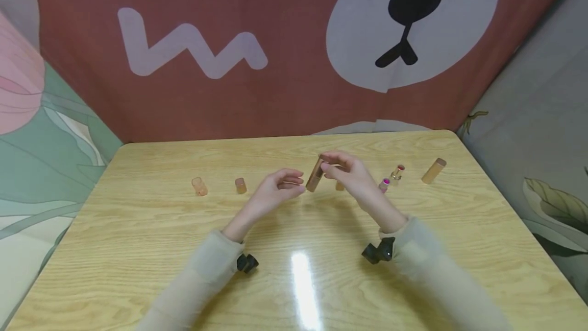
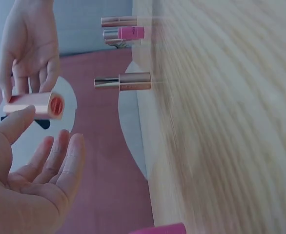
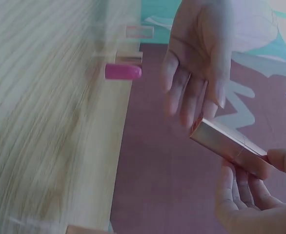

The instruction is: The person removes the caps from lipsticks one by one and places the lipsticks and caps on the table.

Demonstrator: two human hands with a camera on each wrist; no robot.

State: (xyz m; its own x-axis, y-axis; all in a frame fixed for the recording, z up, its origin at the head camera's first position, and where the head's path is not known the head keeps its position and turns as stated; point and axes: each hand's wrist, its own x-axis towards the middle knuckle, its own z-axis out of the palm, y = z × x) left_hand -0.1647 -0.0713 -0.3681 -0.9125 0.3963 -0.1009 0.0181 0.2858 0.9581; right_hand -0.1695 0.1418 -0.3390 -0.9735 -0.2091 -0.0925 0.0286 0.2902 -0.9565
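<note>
Holding a capped-looking lipstick tube (image 1: 314,176) in a fingertip pinch with the right hand (image 1: 347,171), tilted in midair over the table (image 1: 138,249), way closer to the far edge than the side ones. Left hand (image 1: 277,188) loosely open just beside the lower end, gripping nothing; can't tell if touching. Could slip out if pinched too lightly, or bump the pink lipstick (image 1: 384,183) by the right wrist with a careless swing. Tough to make out the gold tube (image 1: 339,186), mostly blocked by the right hand. No seeing the table's near edge, cut off in the head view.

Cartoon backdrop (image 1: 294,96) and wood-grain table (image 1: 151,234) suggest an indoor setup.
</note>
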